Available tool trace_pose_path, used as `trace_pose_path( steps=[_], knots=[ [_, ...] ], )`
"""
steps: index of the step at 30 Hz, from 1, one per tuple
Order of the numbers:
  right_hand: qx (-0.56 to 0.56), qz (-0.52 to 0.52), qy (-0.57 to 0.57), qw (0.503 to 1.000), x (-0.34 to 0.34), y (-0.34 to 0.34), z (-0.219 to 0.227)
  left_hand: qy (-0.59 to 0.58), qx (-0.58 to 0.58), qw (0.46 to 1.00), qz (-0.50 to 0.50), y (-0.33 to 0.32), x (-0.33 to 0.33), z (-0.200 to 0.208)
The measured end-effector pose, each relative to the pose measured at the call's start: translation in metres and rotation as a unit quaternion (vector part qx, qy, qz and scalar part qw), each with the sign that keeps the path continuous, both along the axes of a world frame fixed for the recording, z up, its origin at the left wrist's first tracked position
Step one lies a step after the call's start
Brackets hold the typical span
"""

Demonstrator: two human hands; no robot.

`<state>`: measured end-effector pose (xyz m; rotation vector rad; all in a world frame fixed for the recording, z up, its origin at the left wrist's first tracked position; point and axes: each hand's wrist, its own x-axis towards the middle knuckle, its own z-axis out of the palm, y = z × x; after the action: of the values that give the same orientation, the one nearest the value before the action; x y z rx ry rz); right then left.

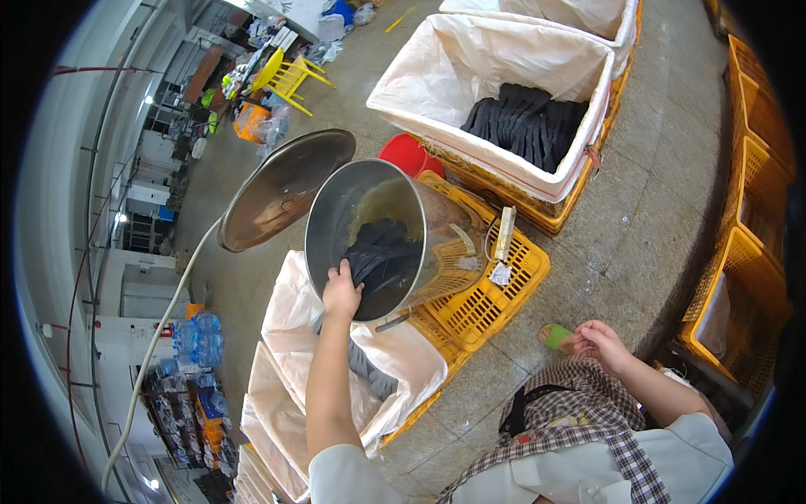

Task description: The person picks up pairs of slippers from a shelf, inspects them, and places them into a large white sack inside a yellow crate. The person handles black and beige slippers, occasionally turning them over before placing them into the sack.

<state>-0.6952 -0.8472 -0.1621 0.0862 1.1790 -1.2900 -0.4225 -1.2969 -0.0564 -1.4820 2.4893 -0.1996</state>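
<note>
My left hand (pixel 340 291) reaches into the mouth of a shiny metal drum (pixel 449 244), its fingers closed on the edge of a black cloth bundle (pixel 386 249). The bundle lies inside the drum, partly in shadow. The drum leans toward me on a yellow plastic crate (pixel 512 290), which lies upside down. My right hand (pixel 600 343) hovers in front of my checked apron with its fingers curled together and nothing visible in them. Just left of the drum, a large round metal lid (pixel 290 189) is tilted on edge.
Beyond the drum, a white-lined crate (pixel 495 63) holds black cloth pieces (pixel 529 124). A red bucket (pixel 409 153) stands behind the drum. Near my left arm, another lined crate (pixel 411 357) holds grey cloth. Yellow crates (pixel 730 294) line the right; a yellow chair (pixel 290 77) stands far left.
</note>
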Motion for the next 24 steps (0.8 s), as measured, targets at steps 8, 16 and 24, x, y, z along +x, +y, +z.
trace_pose_path(
  steps=[8, 16, 24],
  knots=[
    [0.013, -0.038, 0.012, 0.999, -0.01, -0.007, -0.004, -0.078, 0.03, 0.994, -0.072, -0.015, -0.03, -0.049],
    [0.034, -0.032, 0.013, 0.999, -0.008, -0.002, -0.009, -0.125, 0.023, 0.989, -0.081, -0.022, -0.032, -0.073],
    [0.034, -0.01, 0.016, 0.999, -0.007, -0.007, -0.014, -0.069, -0.031, 0.996, -0.053, -0.005, 0.0, -0.009]
  ],
)
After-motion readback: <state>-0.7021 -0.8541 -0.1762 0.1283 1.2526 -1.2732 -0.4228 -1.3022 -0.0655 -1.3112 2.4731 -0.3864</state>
